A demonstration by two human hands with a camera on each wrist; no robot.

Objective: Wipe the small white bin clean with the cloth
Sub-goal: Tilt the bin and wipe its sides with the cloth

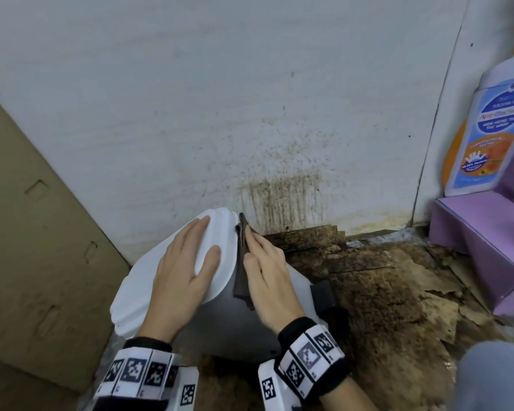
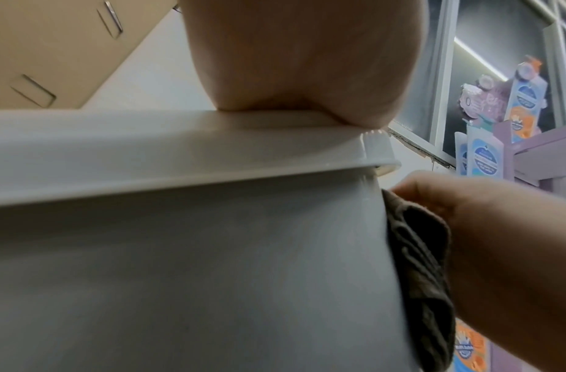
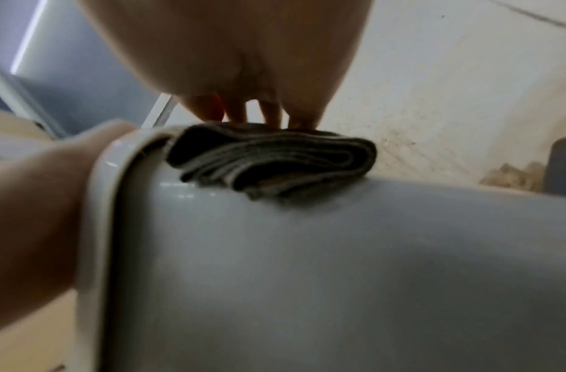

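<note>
The small white bin (image 1: 229,318) is tilted toward the left, its white lid (image 1: 137,295) facing up-left. My left hand (image 1: 184,262) lies flat on the lid with straight fingers. My right hand (image 1: 267,277) presses a folded dark brown cloth (image 1: 241,262) against the bin's side wall just under the lid rim. In the left wrist view the cloth (image 2: 418,264) sits between the right hand (image 2: 504,251) and the grey-white wall (image 2: 180,276). In the right wrist view the folded cloth (image 3: 275,163) lies on the bin wall (image 3: 307,276) under straight fingers (image 3: 272,110).
A stained white wall (image 1: 250,114) stands behind the bin. The floor (image 1: 368,292) to the right is dirty brown with peeling pieces. A cardboard panel (image 1: 36,232) leans at left. A purple display stand (image 1: 481,241) with a blue and orange bottle (image 1: 487,137) is at right.
</note>
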